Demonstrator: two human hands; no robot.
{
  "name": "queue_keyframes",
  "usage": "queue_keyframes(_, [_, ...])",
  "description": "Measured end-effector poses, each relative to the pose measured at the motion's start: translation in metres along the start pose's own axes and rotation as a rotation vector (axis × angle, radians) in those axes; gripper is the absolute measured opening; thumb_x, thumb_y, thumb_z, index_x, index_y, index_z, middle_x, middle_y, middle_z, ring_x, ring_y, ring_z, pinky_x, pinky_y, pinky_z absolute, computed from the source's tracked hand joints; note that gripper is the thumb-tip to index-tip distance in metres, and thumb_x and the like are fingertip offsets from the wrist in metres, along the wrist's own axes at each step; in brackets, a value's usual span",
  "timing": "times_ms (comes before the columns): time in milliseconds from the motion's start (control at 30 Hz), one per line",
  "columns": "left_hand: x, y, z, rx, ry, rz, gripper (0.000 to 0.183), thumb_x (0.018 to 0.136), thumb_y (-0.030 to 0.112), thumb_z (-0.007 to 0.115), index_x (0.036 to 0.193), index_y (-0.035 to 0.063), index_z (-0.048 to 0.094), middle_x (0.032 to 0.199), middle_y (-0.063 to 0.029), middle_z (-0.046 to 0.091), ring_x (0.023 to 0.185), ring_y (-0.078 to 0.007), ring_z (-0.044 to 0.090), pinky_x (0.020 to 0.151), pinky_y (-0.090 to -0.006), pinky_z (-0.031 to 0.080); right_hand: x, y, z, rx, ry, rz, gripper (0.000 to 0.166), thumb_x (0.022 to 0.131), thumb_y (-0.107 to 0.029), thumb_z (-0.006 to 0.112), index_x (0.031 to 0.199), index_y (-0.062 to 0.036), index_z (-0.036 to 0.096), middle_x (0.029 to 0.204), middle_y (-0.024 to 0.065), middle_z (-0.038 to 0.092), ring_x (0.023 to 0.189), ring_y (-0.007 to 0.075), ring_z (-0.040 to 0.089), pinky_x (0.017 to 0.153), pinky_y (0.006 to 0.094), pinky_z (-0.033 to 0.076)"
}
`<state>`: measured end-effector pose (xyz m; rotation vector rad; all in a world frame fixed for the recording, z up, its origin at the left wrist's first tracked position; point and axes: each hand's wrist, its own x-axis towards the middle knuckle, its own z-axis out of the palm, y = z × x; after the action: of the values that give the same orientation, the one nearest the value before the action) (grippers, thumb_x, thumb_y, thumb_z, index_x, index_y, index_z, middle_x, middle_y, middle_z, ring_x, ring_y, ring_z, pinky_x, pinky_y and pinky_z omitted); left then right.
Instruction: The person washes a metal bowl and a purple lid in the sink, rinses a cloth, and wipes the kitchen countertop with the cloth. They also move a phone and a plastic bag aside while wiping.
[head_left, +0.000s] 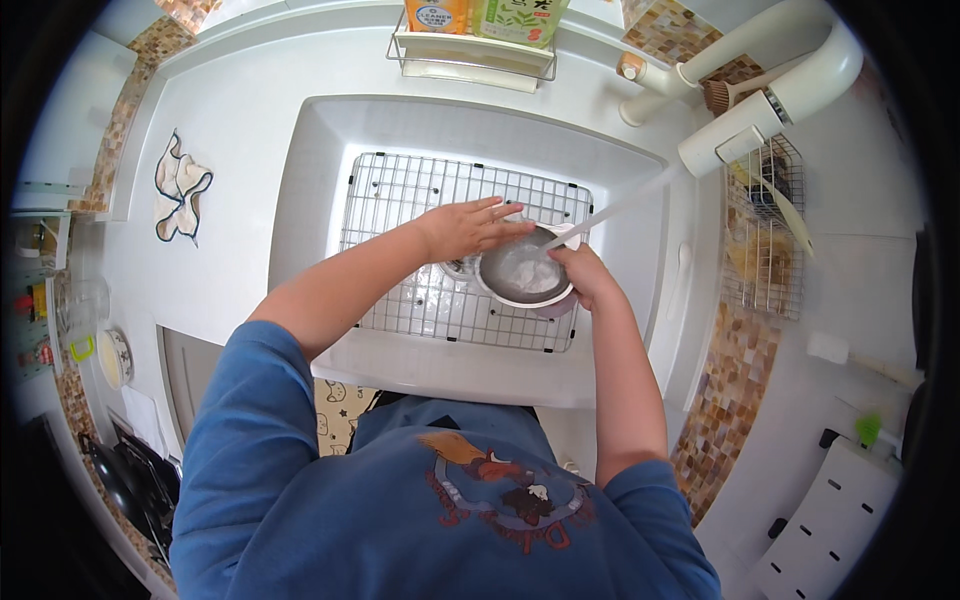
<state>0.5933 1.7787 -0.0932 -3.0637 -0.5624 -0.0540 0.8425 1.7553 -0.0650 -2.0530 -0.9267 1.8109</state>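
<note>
A metal bowl (512, 279) with a pale rim is held over the sink's wire rack, and a stream of water (607, 214) from the faucet falls into it. Water splashes white inside. My right hand (589, 276) grips the bowl's right side, thumb over the rim. Flat and with fingers extended, my left hand (474, 225) reaches across the bowl's upper left rim; whether it touches the rim is hard to tell. White material shows at the bowl's far edge, partly hidden by my right hand. Beneath my left hand, the sink drain (456, 268) is partly hidden.
The white sink (315, 172) holds a wire rack (409, 196). A white faucet (731, 135) arches in from the upper right. Bottles (517, 21) stand on a caddy (472, 56) behind the sink. A cloth (180, 187) lies left; wire baskets (765, 277) stand right.
</note>
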Motion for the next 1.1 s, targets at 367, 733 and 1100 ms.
queue_keyframes(367, [-0.022,0.053,-0.045,-0.866,-0.117,-0.734,0.052,0.089,0.009,0.056,0.139,0.0008,0.043,0.137,-0.0223,0.046,0.128,-0.0374,0.044,0.106,-0.0404,0.040,-0.003,0.036,0.004,0.476,0.024,-0.123,0.052,0.099,-0.034,0.052,0.134,0.0030,0.044,0.122,0.0188,0.058,0.101,0.0264,0.065,0.079,0.0396,0.057])
queue_keyframes(733, [0.045,0.099,-0.039,-0.844,0.227,-0.476,0.068,0.095,0.033,0.053,0.141,-0.0101,0.029,0.156,-0.0277,0.009,0.131,-0.0436,0.040,0.111,-0.0450,0.034,-0.010,0.024,0.034,0.539,-0.129,-0.051,0.059,0.091,-0.065,0.049,0.118,-0.0135,0.053,0.100,0.0036,0.060,0.086,0.0158,0.059,0.071,0.0342,0.050])
queue_keyframes(1100, [0.030,0.090,-0.048,-0.868,-0.115,-0.360,0.079,0.090,0.034,0.061,0.147,-0.0041,0.023,0.143,-0.0258,0.039,0.115,-0.0397,0.054,0.100,-0.0440,0.043,-0.005,0.029,0.037,0.631,0.124,-0.117,0.071,0.093,-0.059,0.052,0.128,0.0027,0.044,0.109,0.0147,0.059,0.093,0.0226,0.062,0.073,0.0371,0.054])
